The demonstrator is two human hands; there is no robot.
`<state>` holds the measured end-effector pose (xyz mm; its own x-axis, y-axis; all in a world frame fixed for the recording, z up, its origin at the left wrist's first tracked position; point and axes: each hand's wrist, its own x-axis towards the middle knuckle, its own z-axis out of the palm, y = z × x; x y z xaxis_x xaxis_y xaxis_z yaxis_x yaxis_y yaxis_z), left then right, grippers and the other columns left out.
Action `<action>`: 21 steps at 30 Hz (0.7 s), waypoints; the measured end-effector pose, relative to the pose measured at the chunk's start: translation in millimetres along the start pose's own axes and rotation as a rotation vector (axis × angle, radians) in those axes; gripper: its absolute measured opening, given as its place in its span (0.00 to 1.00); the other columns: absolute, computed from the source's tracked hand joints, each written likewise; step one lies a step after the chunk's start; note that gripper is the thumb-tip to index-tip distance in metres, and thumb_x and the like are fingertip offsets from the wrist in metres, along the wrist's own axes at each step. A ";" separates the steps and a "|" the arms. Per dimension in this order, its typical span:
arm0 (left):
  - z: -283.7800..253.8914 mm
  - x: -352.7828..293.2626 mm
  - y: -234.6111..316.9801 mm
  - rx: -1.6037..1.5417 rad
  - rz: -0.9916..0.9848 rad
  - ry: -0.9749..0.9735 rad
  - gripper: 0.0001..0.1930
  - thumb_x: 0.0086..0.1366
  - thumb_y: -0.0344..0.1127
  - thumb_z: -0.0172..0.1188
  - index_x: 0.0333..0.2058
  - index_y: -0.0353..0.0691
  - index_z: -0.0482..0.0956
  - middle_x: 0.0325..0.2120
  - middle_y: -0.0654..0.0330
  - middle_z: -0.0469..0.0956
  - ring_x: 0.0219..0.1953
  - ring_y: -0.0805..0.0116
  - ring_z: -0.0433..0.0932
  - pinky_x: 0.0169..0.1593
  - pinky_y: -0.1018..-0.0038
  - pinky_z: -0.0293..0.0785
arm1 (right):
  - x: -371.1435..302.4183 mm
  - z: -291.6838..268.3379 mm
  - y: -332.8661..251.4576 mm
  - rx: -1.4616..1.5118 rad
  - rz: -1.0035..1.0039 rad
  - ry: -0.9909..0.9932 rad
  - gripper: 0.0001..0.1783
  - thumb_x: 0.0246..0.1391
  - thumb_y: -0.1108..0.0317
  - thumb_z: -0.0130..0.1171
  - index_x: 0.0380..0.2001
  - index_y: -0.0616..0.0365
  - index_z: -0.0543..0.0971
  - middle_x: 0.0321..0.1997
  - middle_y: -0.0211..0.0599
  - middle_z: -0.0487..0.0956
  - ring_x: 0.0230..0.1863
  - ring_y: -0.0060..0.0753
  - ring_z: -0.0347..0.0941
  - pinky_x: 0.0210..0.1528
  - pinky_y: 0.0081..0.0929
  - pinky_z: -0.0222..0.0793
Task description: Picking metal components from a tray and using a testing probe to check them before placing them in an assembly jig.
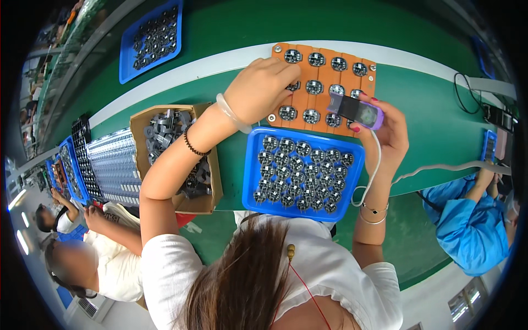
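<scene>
An orange fixture board (324, 102) lies on the green bench, with small round circuit boards (314, 87) seated in rows on it. My right hand (391, 129) grips a purple and black handheld device (360, 113) with a pale cable. The device is held over the lower right part of the fixture, its grey end near a round board. My left hand (263, 88) is over the fixture's left edge, fingers bent and drawn together beside a round board in the middle row. Its fingertips are partly hidden, so what they hold cannot be made out.
A blue tray (248, 170) of round boards stands close to me. Left of it is a cardboard box (216, 181) of grey parts; stacked clear trays (113, 159) lie beyond. Another blue tray (125, 58) sits far left. Co-workers (467, 225) sit on both sides.
</scene>
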<state>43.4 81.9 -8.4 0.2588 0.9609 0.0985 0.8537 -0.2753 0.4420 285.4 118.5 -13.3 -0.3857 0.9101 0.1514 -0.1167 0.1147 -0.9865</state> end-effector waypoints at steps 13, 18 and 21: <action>-19.2 1.1 37.6 -0.249 0.049 0.147 0.22 0.48 0.25 0.65 0.43 0.40 0.70 0.31 0.56 0.76 0.34 0.57 0.77 0.37 0.68 0.74 | 5.1 13.5 -0.7 -0.016 -0.006 -0.068 0.25 0.39 0.82 0.67 0.45 0.67 0.73 0.49 0.46 0.75 0.48 0.35 0.74 0.48 0.28 0.74; -8.7 -3.6 9.1 -0.107 -0.135 0.000 0.22 0.49 0.28 0.66 0.44 0.39 0.69 0.37 0.56 0.77 0.40 0.55 0.76 0.43 0.66 0.74 | 3.7 6.7 -1.8 0.057 0.010 0.144 0.27 0.41 0.85 0.64 0.47 0.69 0.69 0.49 0.51 0.74 0.52 0.38 0.72 0.51 0.30 0.72; 0.4 -5.2 -0.1 -0.195 -0.092 0.004 0.20 0.49 0.31 0.65 0.40 0.39 0.67 0.31 0.55 0.75 0.37 0.50 0.74 0.41 0.62 0.71 | 4.0 0.9 3.6 -0.028 -0.029 0.102 0.25 0.43 0.82 0.64 0.47 0.66 0.70 0.47 0.51 0.76 0.48 0.34 0.74 0.46 0.24 0.73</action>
<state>42.1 76.9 -9.3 0.1813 0.9820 0.0530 0.7703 -0.1753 0.6132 282.7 122.2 -16.2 -0.2873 0.9418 0.1743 -0.1006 0.1513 -0.9834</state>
